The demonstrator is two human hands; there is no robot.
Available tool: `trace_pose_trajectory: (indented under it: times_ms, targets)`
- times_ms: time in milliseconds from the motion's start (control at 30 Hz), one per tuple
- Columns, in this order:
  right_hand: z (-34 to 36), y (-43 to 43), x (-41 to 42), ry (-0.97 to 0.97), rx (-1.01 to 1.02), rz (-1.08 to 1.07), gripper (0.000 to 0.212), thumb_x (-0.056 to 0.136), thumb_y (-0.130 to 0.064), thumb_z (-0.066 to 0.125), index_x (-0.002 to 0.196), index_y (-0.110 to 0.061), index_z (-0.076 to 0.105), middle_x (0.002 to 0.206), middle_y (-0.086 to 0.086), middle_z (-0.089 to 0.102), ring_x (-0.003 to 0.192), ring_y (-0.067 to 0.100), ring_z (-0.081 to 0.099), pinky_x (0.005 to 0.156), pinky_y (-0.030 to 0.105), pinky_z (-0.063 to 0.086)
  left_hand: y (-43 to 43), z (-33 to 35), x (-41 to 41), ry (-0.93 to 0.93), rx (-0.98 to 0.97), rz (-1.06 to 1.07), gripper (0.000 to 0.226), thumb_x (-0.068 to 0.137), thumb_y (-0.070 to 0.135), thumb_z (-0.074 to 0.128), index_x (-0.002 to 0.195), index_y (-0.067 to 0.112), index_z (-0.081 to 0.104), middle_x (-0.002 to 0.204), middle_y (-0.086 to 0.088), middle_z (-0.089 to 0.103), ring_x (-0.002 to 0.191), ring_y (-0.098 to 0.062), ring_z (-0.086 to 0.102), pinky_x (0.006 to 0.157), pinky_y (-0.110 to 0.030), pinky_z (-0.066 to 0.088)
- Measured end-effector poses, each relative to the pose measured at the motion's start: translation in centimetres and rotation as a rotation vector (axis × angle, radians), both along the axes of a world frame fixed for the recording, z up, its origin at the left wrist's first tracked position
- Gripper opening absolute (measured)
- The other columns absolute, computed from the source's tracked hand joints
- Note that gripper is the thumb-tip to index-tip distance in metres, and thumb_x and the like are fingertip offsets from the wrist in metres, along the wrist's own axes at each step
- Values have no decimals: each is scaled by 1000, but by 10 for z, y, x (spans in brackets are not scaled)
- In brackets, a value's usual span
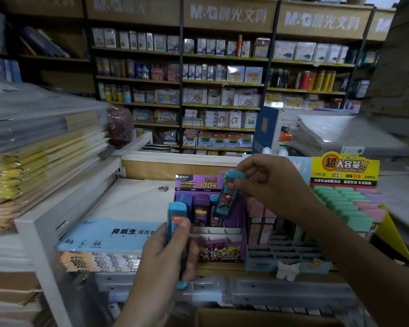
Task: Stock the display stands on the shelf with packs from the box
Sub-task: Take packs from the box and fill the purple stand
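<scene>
While my right hand pinches one blue pack by its top over the purple display stand, my left hand grips more packs just left of it. I think they are light, hard and slippery, so hold the sides.

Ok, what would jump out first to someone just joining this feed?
The right hand, centre frame, pinching a teal pack above the purple Ultraman display stand. Below left, the left hand grips a second teal pack. At far right, a bright yellow display stand holds rows of green and pink packs.
</scene>
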State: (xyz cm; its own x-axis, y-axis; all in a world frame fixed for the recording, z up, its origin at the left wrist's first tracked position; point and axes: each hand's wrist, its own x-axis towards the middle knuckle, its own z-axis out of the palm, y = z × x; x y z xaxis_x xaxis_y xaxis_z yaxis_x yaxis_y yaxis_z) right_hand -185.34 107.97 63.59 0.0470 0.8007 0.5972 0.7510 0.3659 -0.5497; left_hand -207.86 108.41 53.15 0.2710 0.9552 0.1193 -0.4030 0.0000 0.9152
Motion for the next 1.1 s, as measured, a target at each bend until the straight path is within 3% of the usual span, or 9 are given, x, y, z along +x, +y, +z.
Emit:
trace_pose_trajectory:
  times_ms: [100,200,333,500,800,933,1100]
  targets:
    - [-3,6,-3,-88,16,-24,14,81,-16,82,85,-24,72,76,-8,70,65,9,67,60,25,58,4,0,-1,-70,-64,-16,30,103,25,52,102,-2,66,64,-17,56,42,-18,40,36,-22,29]
    - [-3,10,-7,-169,31,-27,20,80,-14,82,82,-30,70,70,-19,65,67,-2,65,58,6,48,5,0,-1,-81,-55,-27,26,102,12,46,107,-5,64,64,-19,56,41,-19,38,36,-22,29]
    - [-6,14,-8,-230,26,-48,17,80,-14,82,84,-27,72,69,-24,62,73,-5,64,60,1,44,9,-2,-1,-88,-58,-50,24,102,10,47,105,-2,68,68,-20,59,41,-20,41,36,-24,32]
    - [-8,20,-12,-280,9,-53,15,83,-19,80,97,-23,76,73,-17,65,76,1,62,66,12,52,13,-6,-1,-95,-52,-57,22,102,11,49,102,2,69,70,-22,63,44,-22,47,36,-26,36]
    - [-12,24,-15,-311,-18,-26,11,83,-18,80,94,-20,77,73,-13,66,75,7,63,67,21,55,11,-5,-2,-78,-39,-61,17,103,12,50,106,1,62,74,-21,64,46,-21,50,37,-28,39]
    - [-21,24,-19,-485,-57,-56,13,84,-28,79,92,-20,74,86,-10,57,78,10,56,72,36,54,9,-5,1,-71,-34,-51,15,104,11,49,106,1,60,73,-21,65,46,-21,51,38,-28,39]
    - [-30,22,-28,-554,-45,-135,19,86,-35,76,95,-21,68,94,-8,60,85,15,56,78,33,50,6,-6,1,-56,-20,-46,16,102,12,51,107,0,61,74,-22,67,49,-23,54,40,-29,41]
